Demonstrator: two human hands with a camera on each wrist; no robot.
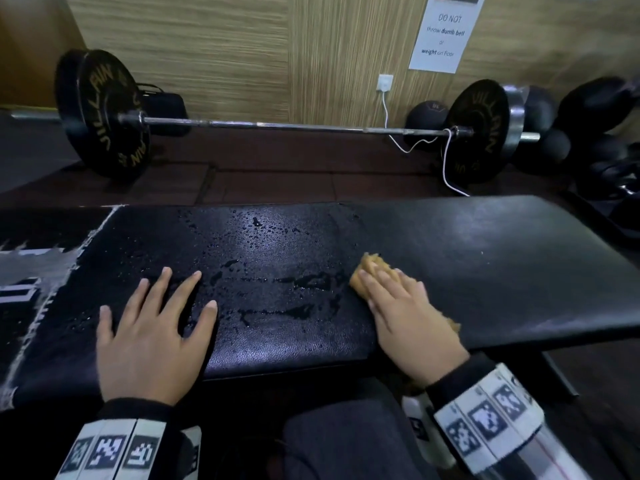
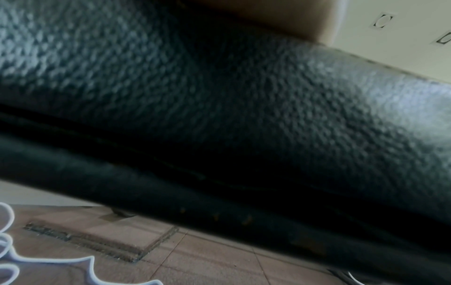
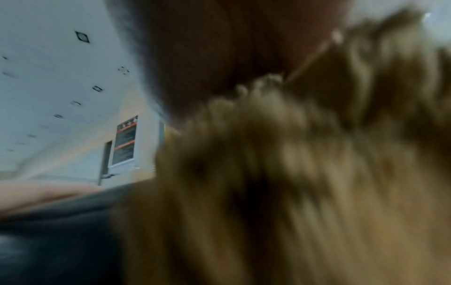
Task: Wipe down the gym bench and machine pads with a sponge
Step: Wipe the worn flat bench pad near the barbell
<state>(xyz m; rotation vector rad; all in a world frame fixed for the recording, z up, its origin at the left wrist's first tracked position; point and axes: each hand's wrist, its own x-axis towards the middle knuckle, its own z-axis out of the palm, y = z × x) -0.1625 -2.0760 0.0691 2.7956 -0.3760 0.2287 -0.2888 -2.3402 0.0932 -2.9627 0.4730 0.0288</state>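
A black padded gym bench runs across the head view, and its middle is wet with droplets and streaks. My left hand lies flat on the wet pad with its fingers spread and holds nothing. My right hand presses straight fingers down on a tan sponge near the bench's middle, at the border between wet and dry pad. In the right wrist view the blurred sponge fills the frame under my palm. The left wrist view shows the pad's grained side close up.
A barbell with black plates lies on the floor behind the bench, and a white cable hangs over it. Dark dumbbells are stacked at the far right. The bench's left end is worn and torn. My knee is just below the bench.
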